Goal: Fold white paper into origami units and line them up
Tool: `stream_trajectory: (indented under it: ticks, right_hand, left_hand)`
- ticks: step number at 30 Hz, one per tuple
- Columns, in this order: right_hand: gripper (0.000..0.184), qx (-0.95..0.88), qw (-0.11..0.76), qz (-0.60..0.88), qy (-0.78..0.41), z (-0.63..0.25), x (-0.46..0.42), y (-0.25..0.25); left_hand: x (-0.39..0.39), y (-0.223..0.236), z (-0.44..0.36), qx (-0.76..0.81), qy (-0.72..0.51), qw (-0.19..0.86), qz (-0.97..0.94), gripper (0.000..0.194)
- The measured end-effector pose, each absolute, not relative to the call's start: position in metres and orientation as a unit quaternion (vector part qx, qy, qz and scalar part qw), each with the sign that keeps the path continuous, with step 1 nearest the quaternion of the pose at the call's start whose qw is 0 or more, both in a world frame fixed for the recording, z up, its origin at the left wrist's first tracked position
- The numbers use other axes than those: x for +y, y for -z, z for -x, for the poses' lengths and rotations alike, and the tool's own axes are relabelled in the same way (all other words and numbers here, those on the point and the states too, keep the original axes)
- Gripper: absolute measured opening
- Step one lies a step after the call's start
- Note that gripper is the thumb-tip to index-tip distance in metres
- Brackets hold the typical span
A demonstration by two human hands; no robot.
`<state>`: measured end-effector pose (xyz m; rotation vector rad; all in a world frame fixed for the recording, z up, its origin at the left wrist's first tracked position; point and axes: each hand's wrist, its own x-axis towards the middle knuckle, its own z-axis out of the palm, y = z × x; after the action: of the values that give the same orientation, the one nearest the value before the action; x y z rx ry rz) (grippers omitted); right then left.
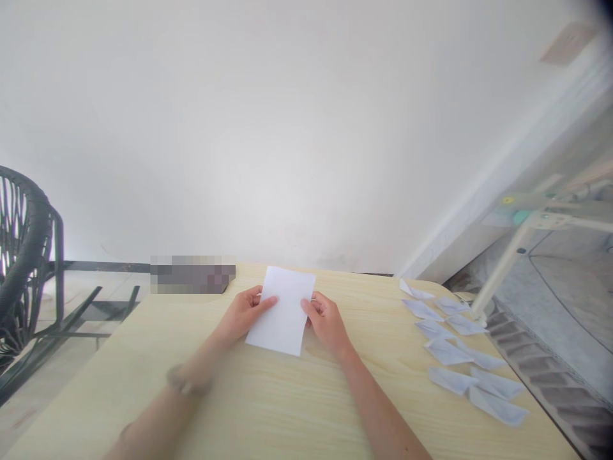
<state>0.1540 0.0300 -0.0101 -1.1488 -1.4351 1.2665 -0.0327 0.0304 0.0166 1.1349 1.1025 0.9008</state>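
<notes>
A plain white sheet of paper is held up over the middle of the wooden table, its lower edge toward me. My left hand grips its left edge, thumb on the front and fingers behind. On the opposite edge, my right hand pinches the sheet the same way. The fingers behind the paper are partly hidden. Off to the right lie several folded white paper pieces with pointed ends, grouped in rough rows.
The light wooden table reaches to a white wall. A blurred-out dark item sits at its far left corner. A dark woven chair stands at the left, and a pale metal frame beyond the right edge.
</notes>
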Motion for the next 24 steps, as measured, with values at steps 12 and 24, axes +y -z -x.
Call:
stream_trajectory:
  ticks: [12,24]
  right_hand:
    - [0.036,-0.573,0.399,0.424,-0.576,-0.156,0.022,0.003]
    - [0.030,-0.620,0.435,0.422,-0.498,-0.166,0.027,0.002]
  left_hand:
    - [0.027,-0.018,0.032,0.417,-0.383,0.673,-0.476,0.044]
    - [0.031,-0.010,0.031,0.414,-0.417,0.700,-0.406,0.035]
